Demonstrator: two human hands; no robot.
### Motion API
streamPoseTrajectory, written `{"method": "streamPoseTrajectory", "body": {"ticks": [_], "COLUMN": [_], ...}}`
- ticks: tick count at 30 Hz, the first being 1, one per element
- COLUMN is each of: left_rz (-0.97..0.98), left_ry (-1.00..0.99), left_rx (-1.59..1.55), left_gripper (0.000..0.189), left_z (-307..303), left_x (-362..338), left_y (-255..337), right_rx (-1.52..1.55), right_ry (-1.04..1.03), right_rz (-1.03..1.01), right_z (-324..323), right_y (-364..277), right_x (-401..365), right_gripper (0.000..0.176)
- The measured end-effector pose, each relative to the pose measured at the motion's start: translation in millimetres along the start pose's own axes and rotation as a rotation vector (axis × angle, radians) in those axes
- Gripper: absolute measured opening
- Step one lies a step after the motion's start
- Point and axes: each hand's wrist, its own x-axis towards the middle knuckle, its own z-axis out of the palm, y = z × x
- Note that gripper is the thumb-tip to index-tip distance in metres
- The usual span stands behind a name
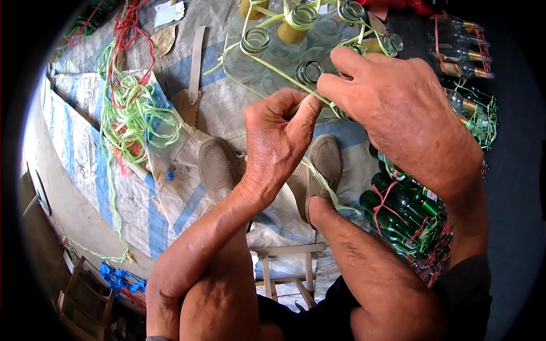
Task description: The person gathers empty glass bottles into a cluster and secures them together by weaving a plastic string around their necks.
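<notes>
Clear glass bottles (327, 34) stand upright in a cluster at the top centre, and a yellow-green plastic twine (273, 69) runs around and between their necks. At the near side of the cluster, my left hand (278, 128) pinches the twine between thumb and fingers. Just right of it, my right hand (398, 108) has its fingers curled down by the bottle necks, close to the same strand. Its fingertips are partly hidden, though the twine passes into them. A loose twine end (324, 182) hangs below my left hand, over a shoe.
A tangle of green twine (136, 108) with red strands lies on the striped woven sheet (102, 187) at left. Bundles of tied green bottles (401, 213) lie at right, with more bottle bundles (462, 51) farther up. A wooden stool (287, 250) shows between my legs.
</notes>
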Motion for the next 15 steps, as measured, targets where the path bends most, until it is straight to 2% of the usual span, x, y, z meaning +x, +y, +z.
{"method": "streamPoseTrajectory", "body": {"ticks": [5, 9, 15], "left_rz": [0.000, -0.013, -0.031], "left_ry": [-0.010, -0.002, -0.033], "left_rx": [0.000, 0.012, 0.017], "left_gripper": [0.028, 0.029, 0.030], "left_z": [-0.6, -0.8, -1.2], "left_x": [0.2, 1.1, -0.2], "left_y": [1.9, 9.6, 9.8], "right_rx": [-0.081, -0.120, -0.022], "right_ry": [-0.079, -0.042, 0.040], "right_rz": [-0.029, -0.034, -0.043], "right_z": [-6.2, -7.2, -11.0], "right_y": [5.2, 8.7, 27.4], "right_x": [5.1, 5.8, 0.7], "right_gripper": [0.020, 0.018, 0.016]}}
